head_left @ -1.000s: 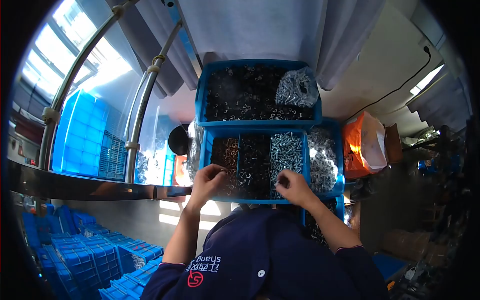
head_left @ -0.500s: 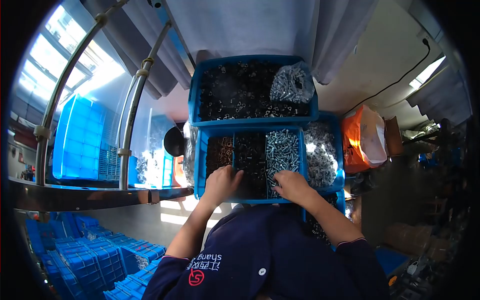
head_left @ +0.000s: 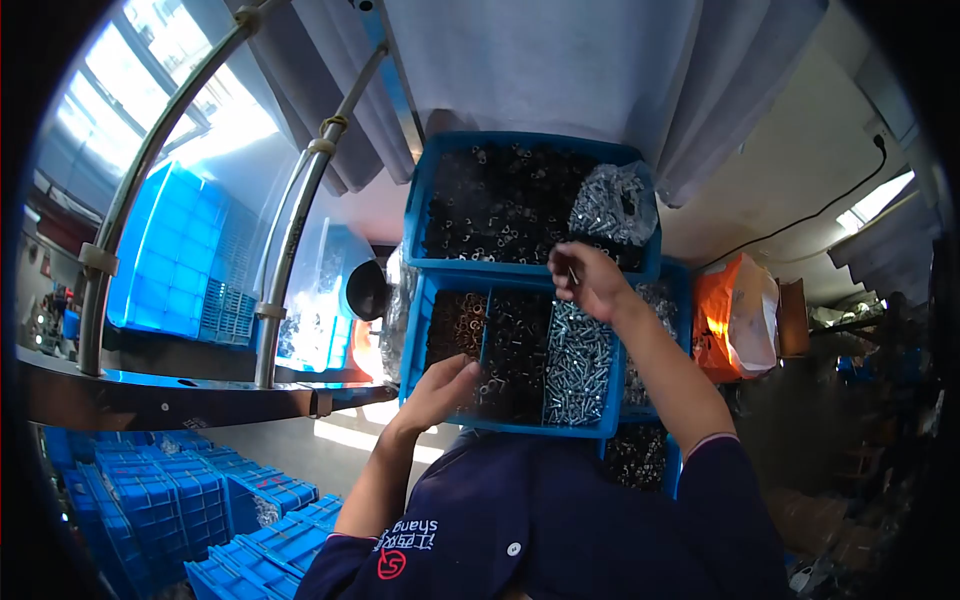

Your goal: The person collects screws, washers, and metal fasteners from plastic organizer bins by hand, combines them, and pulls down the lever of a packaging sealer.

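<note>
My left hand [head_left: 440,393] is over the near left part of a blue divided bin [head_left: 612,428], thumb and fingers drawn together. Whatever it may pinch is hidden. Below it are the copper-coloured rings [head_left: 462,322] in the left compartment and small black parts [head_left: 515,350] in the middle one. My right hand [head_left: 592,282] is raised at the bin's far edge, above the silver bolts [head_left: 578,375] in the right compartment. Its fingers are curled together, and a small thing between them is too fine to make out.
Behind stands a larger blue bin [head_left: 412,225] of dark clips, with a clear bag of bolts [head_left: 610,205] in it. An orange sack [head_left: 735,315] is to the right. A metal pole frame [head_left: 300,210] and stacked blue crates [head_left: 160,500] are at left.
My right hand has lifted out of the bolt compartment and moved away from me to the bin's far edge. My left hand stays near the left compartments. The view has shifted slightly.
</note>
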`<action>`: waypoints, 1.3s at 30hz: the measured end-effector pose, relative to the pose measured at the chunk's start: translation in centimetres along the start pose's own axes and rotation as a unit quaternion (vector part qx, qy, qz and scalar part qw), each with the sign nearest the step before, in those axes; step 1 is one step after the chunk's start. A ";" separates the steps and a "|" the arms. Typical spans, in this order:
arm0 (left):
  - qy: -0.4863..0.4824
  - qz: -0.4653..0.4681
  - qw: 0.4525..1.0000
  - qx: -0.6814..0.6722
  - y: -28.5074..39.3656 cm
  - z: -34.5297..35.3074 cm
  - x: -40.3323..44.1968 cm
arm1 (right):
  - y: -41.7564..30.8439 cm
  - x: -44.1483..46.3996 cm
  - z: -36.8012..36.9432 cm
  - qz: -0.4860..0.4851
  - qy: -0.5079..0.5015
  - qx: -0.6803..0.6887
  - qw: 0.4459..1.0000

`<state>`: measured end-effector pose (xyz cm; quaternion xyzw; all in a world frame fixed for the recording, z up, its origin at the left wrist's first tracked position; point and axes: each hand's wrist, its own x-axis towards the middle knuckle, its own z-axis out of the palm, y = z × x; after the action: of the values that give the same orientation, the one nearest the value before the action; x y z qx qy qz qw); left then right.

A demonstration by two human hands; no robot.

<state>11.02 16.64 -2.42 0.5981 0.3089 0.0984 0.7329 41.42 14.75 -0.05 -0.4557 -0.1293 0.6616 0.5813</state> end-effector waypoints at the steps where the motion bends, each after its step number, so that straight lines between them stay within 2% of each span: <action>1: -0.020 -0.006 0.997 -0.076 -0.1 -0.3 -0.4 | -0.7 2.7 0.4 -0.021 -0.014 -0.076 0.997; 2: -0.023 -0.007 0.990 -0.138 -0.1 -0.1 -0.9 | -0.8 6.1 1.1 -0.054 0.027 -0.206 0.977; 3: -0.042 -0.012 0.979 -0.201 -0.7 -0.2 -1.2 | -0.3 9.1 2.0 -0.179 0.081 -0.414 0.889; 5: -0.034 -0.014 0.971 -0.236 -0.6 0.6 -2.2 | 0.5 13.9 2.5 -0.283 0.099 -0.641 0.707; 6: -0.053 -0.015 0.958 -0.281 -0.6 0.8 -2.5 | 1.0 15.6 2.4 -0.238 0.079 -0.716 0.652; 7: -0.017 -0.028 0.962 -0.273 -0.7 1.3 -2.9 | 1.2 16.8 2.3 -0.191 0.061 -0.783 0.589; 8: -0.030 -0.017 0.960 -0.276 -1.2 1.2 -3.1 | 1.5 17.9 2.2 -0.142 0.044 -0.841 0.520; 9: -0.047 -0.008 0.959 -0.279 -1.7 1.1 -3.2 | 1.5 18.0 2.5 -0.152 0.049 -0.838 0.521; 11: -0.011 -0.015 0.971 -0.239 -1.8 1.2 -3.6 | 1.4 17.3 1.9 -0.168 0.068 -0.834 0.521; 14: -0.003 -0.014 0.975 -0.221 -1.9 0.5 -4.2 | -0.5 14.7 0.1 -0.207 0.086 -0.706 0.672; 15: -0.003 -0.021 0.978 -0.210 -1.5 0.4 -4.3 | -1.8 12.9 -0.8 -0.125 0.030 -0.538 0.833; 16: -0.002 -0.026 0.980 -0.199 -1.1 0.3 -4.3 | -3.3 10.4 -1.9 -0.038 -0.028 -0.336 0.941; 17: -0.001 -0.032 0.982 -0.187 -0.9 0.3 -4.3 | -4.5 7.7 -2.4 0.048 -0.087 -0.110 0.989; 19: -0.011 -0.028 0.982 -0.187 -0.8 0.4 -3.7 | -7.0 1.7 -1.1 -0.001 -0.079 0.009 0.997; 22: -0.027 -0.036 0.985 -0.165 -0.2 1.0 -2.7 | -10.2 -1.1 -4.6 -0.111 0.008 -0.071 0.991; 23: -0.035 -0.040 0.986 -0.159 0.0 1.2 -2.4 | -10.9 -1.3 -5.0 -0.153 0.084 -0.193 0.965; 25: -0.047 -0.046 0.987 -0.148 0.3 1.8 -1.7 | -12.2 -0.5 -5.7 -0.221 0.230 -0.422 0.848; 26: -0.047 -0.053 0.988 -0.138 0.7 2.2 -1.5 | -12.4 1.2 -7.6 -0.230 0.250 -0.572 0.747; 29: -0.054 -0.047 0.989 -0.131 1.2 3.2 -1.4 | -11.8 6.2 -10.7 -0.094 0.234 -0.759 0.600; 32: -0.059 -0.045 0.990 -0.121 1.7 3.6 -1.9 | -10.7 7.7 -11.0 -0.120 0.189 -0.835 0.503; 35: -0.033 -0.043 0.993 -0.104 1.9 3.5 -2.7 | -11.4 4.8 -8.7 -0.180 0.219 -0.790 0.543; 38: -0.026 -0.017 0.999 -0.016 1.5 2.4 -3.1 | -10.9 1.6 -8.0 -0.230 0.259 -0.556 0.755; 39: -0.012 0.006 0.999 0.036 1.3 2.2 -2.9 | -10.1 0.8 -8.5 -0.177 0.134 -0.364 0.905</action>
<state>10.25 13.70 0.03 0.6273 0.3000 0.0849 0.7136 54.45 15.32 1.95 -0.6893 -0.3603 0.3877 0.4947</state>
